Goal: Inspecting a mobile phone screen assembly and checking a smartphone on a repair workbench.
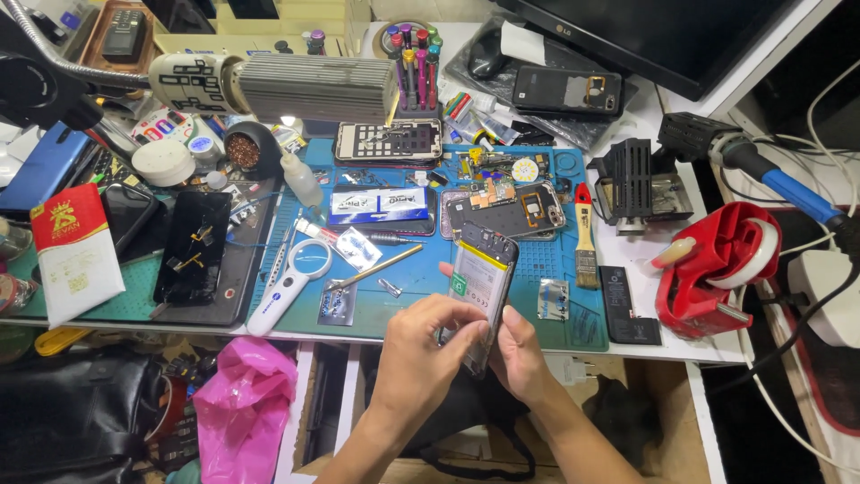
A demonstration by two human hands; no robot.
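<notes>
In the head view, I see an opened smartphone [481, 291] with its back cover off, held above the front edge of the blue repair mat [546, 269], near the middle of the worktop. My judgement is that the phone could slip and fall into the open gap below the front edge, because only fingertips support it there. The exposed battery could also be bent if the thumbs press too hard. My left hand [421, 345] comes up from below, its fingers curled and grasping the lower left side of the phone. My right hand [518, 350] grips the lower right edge, thumb pointing up along the frame. A small brush [585, 237] lies just beside the phone, and a magnifier [291, 282] lies well apart to the left.
</notes>
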